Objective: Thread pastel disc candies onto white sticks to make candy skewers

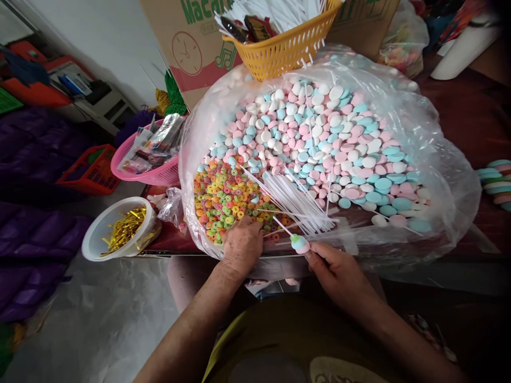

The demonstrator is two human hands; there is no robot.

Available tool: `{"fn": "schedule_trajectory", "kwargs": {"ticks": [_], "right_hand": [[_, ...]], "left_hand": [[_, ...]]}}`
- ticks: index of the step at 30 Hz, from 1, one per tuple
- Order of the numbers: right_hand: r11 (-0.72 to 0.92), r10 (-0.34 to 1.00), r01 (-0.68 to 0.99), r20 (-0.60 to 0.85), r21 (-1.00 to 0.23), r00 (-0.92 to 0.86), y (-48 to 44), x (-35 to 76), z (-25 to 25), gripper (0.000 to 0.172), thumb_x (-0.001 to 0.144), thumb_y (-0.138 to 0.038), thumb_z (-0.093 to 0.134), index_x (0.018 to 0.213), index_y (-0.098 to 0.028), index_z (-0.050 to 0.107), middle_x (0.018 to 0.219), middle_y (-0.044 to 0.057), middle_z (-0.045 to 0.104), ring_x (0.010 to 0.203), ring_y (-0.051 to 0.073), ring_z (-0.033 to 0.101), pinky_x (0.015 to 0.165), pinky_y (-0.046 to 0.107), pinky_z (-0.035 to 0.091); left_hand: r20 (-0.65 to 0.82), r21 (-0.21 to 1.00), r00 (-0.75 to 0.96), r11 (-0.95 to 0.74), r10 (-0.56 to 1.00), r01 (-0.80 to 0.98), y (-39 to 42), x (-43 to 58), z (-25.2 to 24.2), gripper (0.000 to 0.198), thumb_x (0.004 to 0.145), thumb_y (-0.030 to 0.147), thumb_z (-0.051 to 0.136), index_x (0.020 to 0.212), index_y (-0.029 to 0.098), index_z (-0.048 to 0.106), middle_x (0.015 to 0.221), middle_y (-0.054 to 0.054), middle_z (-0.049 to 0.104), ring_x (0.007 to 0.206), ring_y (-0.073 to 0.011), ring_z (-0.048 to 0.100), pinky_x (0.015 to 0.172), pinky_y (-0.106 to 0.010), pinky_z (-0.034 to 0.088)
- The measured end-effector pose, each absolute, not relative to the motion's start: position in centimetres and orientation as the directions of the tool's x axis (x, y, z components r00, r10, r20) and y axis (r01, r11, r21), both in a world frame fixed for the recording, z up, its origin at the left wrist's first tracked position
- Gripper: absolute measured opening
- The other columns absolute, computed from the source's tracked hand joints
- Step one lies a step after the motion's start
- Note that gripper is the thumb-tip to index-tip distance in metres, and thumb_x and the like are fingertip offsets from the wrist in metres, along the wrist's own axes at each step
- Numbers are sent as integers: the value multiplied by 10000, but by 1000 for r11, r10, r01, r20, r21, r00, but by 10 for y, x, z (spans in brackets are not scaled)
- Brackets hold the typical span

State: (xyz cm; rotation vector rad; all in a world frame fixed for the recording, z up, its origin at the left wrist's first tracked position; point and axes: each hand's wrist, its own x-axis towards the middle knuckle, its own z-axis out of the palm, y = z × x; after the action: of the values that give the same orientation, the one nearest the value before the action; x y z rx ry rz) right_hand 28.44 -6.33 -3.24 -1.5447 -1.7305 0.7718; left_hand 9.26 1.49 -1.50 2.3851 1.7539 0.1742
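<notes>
Holding gold twist ties (130, 230), translucent tub (91, 236) stood at left end of tabletop (170, 240). Beyond it, pink basket (159, 175). Left hand (242, 242) lay in multicoloured cereal rings (223, 194), fingers curled down, tips hidden; could not tell if gripping any. White sticks (297, 202) lay alongside. Right hand (335, 270) pinched pastel marshmallow (301, 245) between fingers, stick and green piece at its top, near tabletop's front edge. Loose marshmallows (299, 130) lay behind.

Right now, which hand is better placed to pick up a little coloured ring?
Probably the left hand: it is down at the coloured rings, while the right hand is farther away, holding a marshmallow-like piece with a stick.
</notes>
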Motion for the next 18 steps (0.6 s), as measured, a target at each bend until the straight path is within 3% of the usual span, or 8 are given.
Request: {"fn": "schedule_trajectory", "kwargs": {"ticks": [6,8,10,12,14,15,18], "right_hand": [[168,985,719,91,-674,-145,-68,282,-49,266,892,-258,350,635,-202,388,580,-14,478,528,120,422,526,243,292],[142,990,729,79,-670,-121,-67,282,-51,259,890,-253,348,639,-203,387,577,-15,475,523,122,419,526,246,285],[128,992,738,93,-663,-89,-66,281,-50,265,890,-255,350,631,-206,375,562,-19,461,513,122,409,522,248,278],[143,988,738,132,-659,-74,-66,281,-45,277,893,-264,350,622,-206,368,554,-20,454,505,119,402,521,246,277],[182,981,730,169,-659,-92,-67,281,-39,287,897,-271,350,618,-204,368,559,-18,462,508,116,406,524,242,282],[200,978,726,177,-658,-109,-67,280,-37,286,897,-268,350,619,-203,371,561,-16,468,511,116,410,524,241,284],[212,977,731,163,-649,-139,-68,278,-35,264,888,-238,346,632,-201,396,572,-8,489,520,119,427,525,244,287]], "left_hand": [[10,82,403,-402,915,912,12,95,-20,191,808,195,450,857,197,634,909,-63,594,822,-201,579,704,-304,444],[-8,106,375,-372,927,922,15,94,-19,184,786,170,458,845,191,631,899,-68,600,800,-208,586,683,-315,447],[2,247,302,-293,953,924,20,92,-16,122,740,164,511,784,188,623,861,-56,611,769,-195,589,665,-302,449],[24,532,176,-162,984,831,24,90,-12,47,708,199,567,734,181,602,757,-27,611,695,-159,584,636,-271,453],[-51,830,57,11,997,558,26,90,-7,112,678,267,622,721,170,585,636,7,591,585,-124,569,573,-242,459],[-119,917,31,98,992,386,25,92,-5,163,652,295,651,719,163,583,594,20,583,539,-114,562,544,-235,463],[-275,961,34,275,961,19,16,101,0,250,569,299,717,718,142,594,560,28,602,493,-109,576,530,-244,495]]}}
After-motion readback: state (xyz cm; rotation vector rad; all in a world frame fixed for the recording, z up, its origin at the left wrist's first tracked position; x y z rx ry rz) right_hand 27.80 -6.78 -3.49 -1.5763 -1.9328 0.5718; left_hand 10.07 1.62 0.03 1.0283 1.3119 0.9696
